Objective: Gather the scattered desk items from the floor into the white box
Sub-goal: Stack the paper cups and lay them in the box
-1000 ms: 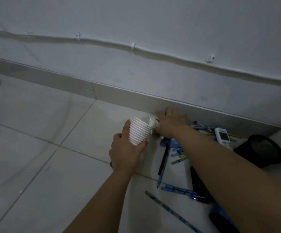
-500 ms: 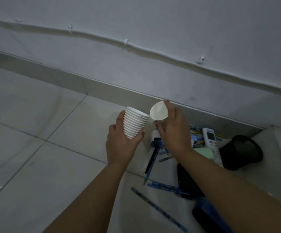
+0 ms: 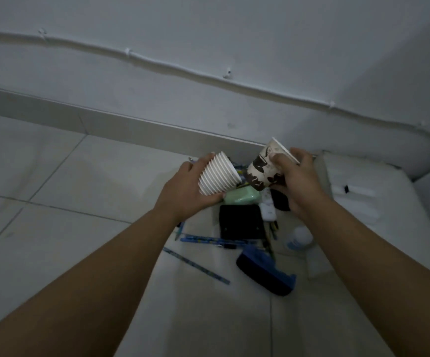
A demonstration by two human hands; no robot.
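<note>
Fingers grip printed cup — left hand holds cup stack.

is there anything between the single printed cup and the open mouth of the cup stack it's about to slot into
Nothing visible stands between them. The right hand holds the printed cup with its base beside the open rim of the cup stack in the left hand; only a small gap of air separates them.

A stack of white paper cups is lying tilted in the left hand. Just beside it, a single cup with brown print is tilting in the right hand, above scattered pencils.
</note>
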